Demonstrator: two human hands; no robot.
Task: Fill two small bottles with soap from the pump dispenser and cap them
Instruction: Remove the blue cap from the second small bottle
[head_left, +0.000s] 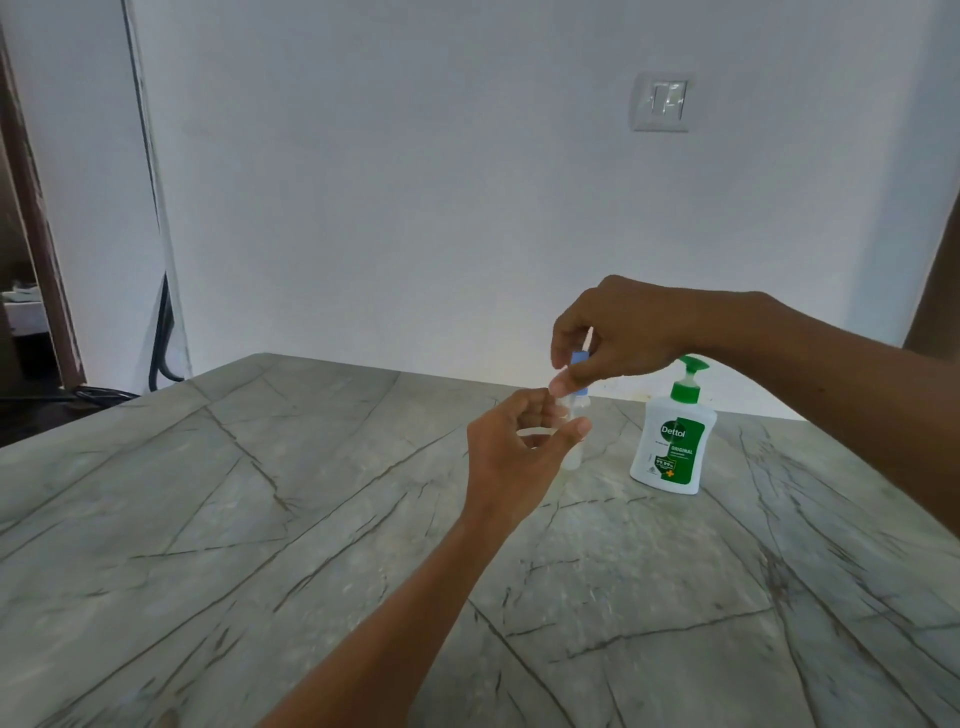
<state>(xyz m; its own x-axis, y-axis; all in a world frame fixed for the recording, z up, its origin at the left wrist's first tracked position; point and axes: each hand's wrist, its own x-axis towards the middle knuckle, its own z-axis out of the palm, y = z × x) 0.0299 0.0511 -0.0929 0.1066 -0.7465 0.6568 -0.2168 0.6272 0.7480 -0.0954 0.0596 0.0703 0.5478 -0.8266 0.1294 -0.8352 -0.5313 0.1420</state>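
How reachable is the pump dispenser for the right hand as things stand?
Probably yes: the right hand hangs close beside the pump dispenser, nothing between, though it pinches a blue cap.

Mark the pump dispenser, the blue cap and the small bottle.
pump dispenser (672, 447): head view, label on its white body.
blue cap (580, 358): head view, blue part at its upper end.
small bottle (573, 460): head view, its clear lower end.

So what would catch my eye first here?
Two hands meet mid-frame above the table: the left hand holds a small clear bottle, while the right hand pinches a blue cap just above it. To their right, a white and green dispenser stands upright on the grey veined top.
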